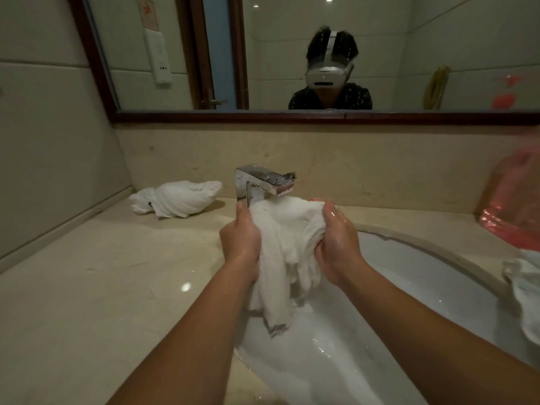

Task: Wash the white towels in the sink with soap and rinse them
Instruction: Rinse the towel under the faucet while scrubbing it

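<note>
left of the faucet (267,182) i see a twisted towel (176,198) on the counter (102,287). below the faucet, over the sink (409,273), my left hand (241,239) and right hand (337,239) each grip a bunched wet towel (287,255). right of the faucet sit a pink bag (514,206) and a white cloth (526,287).

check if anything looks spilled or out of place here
Nothing is spilled. A twisted towel lies on the counter left of the tap, another cloth drapes the right edge, beside a pink bag.
</note>
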A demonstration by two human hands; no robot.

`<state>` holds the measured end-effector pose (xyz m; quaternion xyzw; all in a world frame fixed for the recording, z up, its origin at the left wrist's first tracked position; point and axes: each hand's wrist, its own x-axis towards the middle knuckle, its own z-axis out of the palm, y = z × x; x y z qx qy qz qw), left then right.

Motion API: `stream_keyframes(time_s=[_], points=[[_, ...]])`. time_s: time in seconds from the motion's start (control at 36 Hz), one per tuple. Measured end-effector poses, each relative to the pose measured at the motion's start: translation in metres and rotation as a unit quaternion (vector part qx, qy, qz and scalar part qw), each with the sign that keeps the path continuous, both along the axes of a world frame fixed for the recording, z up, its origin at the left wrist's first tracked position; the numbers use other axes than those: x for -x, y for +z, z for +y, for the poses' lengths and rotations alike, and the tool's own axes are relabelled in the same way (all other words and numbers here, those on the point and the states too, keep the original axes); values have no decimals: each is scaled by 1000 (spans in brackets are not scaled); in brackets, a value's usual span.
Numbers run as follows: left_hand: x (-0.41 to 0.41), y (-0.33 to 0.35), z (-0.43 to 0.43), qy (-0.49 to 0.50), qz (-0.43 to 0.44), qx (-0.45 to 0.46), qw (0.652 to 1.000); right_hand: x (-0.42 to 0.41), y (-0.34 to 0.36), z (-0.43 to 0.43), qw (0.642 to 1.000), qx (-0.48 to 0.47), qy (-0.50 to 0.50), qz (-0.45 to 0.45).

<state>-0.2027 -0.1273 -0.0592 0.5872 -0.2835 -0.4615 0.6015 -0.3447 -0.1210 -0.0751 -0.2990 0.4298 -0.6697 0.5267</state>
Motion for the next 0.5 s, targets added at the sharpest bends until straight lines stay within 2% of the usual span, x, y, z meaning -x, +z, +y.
stream_keyframes(time_s=[0.08, 0.19, 0.39, 0.44, 0.5], points=[[-1, 0, -4, 3, 56, -4, 998, 12, 6, 5, 989, -13, 82, -119], [-4, 2, -5, -7, 127, -7, 992, 16, 4, 3, 987, -19, 112, -113], [-17, -4, -7, -5, 170, 29, 985, -2, -15, -1, 985, -68, 94, 128], [-15, 0, -3, -10, 147, 41, 988, -6, -15, -4, 978, -66, 66, 185], [-14, 4, 5, -13, 74, 55, 996, -15, -10, -2, 970, -62, 52, 231]])
